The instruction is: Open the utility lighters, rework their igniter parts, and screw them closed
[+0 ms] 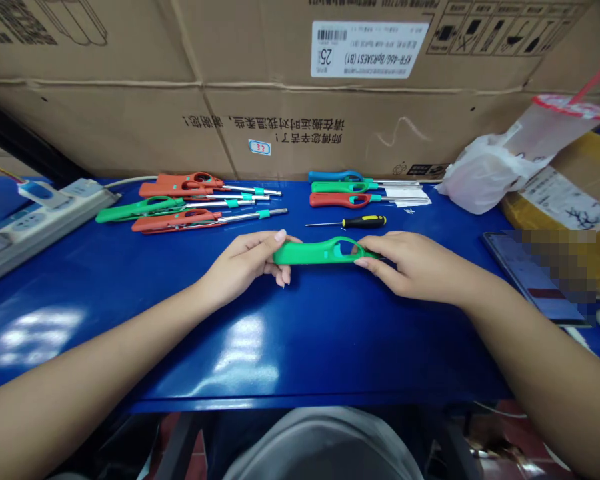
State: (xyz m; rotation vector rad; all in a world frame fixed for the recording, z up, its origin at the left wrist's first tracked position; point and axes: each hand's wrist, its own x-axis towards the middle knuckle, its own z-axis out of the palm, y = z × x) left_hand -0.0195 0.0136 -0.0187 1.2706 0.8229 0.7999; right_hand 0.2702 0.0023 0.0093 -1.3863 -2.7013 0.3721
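Note:
I hold a green plastic lighter body (315,253) flat just above the blue table (280,347), at the middle. My left hand (250,263) is closed round its left end. My right hand (410,263) pinches its right end by the trigger hole. Just behind the right hand lies a small screwdriver (353,222) with a black and yellow handle.
Several orange and green long-nosed lighters (195,203) lie at the back left; three more, blue, green and red (350,188), lie at the back centre. A power strip (40,213) sits far left. A white plastic bag (485,175), a drink cup (555,127) and a tablet (535,277) stand right. Cardboard boxes (300,87) wall the back.

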